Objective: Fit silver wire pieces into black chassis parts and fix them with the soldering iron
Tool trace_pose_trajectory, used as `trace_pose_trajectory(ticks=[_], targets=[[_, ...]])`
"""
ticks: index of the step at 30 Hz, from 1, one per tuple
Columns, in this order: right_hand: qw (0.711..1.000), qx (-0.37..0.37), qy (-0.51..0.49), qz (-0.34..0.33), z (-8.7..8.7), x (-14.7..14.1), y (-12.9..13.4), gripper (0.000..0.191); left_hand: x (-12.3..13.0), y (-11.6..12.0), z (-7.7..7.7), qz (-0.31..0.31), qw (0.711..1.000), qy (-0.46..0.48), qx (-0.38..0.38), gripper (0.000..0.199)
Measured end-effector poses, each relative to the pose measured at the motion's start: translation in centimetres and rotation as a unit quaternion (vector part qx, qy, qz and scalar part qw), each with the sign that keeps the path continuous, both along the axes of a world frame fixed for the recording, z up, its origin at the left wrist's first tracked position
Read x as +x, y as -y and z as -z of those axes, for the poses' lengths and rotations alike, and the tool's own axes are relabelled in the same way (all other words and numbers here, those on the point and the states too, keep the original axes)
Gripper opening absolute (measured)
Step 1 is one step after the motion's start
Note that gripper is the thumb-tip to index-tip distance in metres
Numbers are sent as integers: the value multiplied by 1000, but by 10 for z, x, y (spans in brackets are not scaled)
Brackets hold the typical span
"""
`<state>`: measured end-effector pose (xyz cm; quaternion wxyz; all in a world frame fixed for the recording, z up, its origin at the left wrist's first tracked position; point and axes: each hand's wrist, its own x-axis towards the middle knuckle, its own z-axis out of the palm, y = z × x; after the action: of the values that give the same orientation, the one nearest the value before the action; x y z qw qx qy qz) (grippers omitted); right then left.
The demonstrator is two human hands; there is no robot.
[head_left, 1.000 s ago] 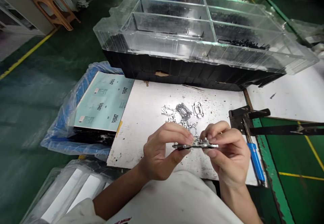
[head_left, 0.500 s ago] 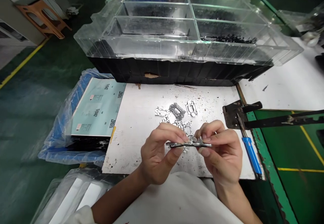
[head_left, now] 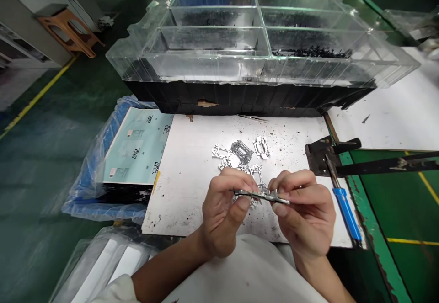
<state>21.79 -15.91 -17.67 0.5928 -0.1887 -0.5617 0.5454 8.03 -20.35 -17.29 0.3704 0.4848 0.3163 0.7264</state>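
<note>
Metal strip (head_left: pixel 262 196), now tilted further, pinched between left hand (head_left: pixel 221 214) and right hand (head_left: pixel 305 214)

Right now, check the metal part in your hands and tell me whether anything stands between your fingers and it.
Nothing visible does: the fingers of the left hand and right hand grip the metal part directly at either end.
</note>
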Motion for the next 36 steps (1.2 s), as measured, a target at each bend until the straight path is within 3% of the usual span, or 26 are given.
trace_pose_trajectory(ticks=[6,9,12,14,16,18,20,23,27,30,32,34,35,36], targets=[[999,16,25,44,8,0,3,30,8,-2,10,-5,998,52,-37,14],[995,-61,58,60,18,9,6,20,11,-2,20,15,994,37,-107,10],[955,-274,34,113,34,26,2,20,2,-4,32,29,975,-95,-198,27],[904,-395,5,164,48,38,-7,30,-14,-11,39,-29,949,-209,-234,46],[872,-450,3,190,65,49,-20,33,-35,-23,46,-115,913,-313,-236,47],[853,-483,14,196,80,56,-32,32,-55,-40,51,-139,869,-413,-235,38],[836,-509,30,201,88,58,-40,30,-69,-59,53,-92,837,-486,-233,39],[826,-522,71,198,87,57,-37,36,-75,-87,55,25,808,-554,-199,46],[840,-464,173,223,72,56,-14,67,-75,-107,52,84,797,-574,-169,22],[829,-305,363,297,52,52,-17,61,-84,-106,41,79,811,-554,-171,14],[854,-181,405,273,26,39,-43,54,-92,-97,32,67,826,-528,-186,11],[869,-39,420,260,-14,21,-90,46,-96,-81,25,44,842,-494,-213,5],[859,27,450,244,-36,10,-120,44,-96,-71,24,34,856,-463,-230,5],[827,77,508,229,-59,-1,-153,42,-95,-60,25,29,875,-414,-250,9]])
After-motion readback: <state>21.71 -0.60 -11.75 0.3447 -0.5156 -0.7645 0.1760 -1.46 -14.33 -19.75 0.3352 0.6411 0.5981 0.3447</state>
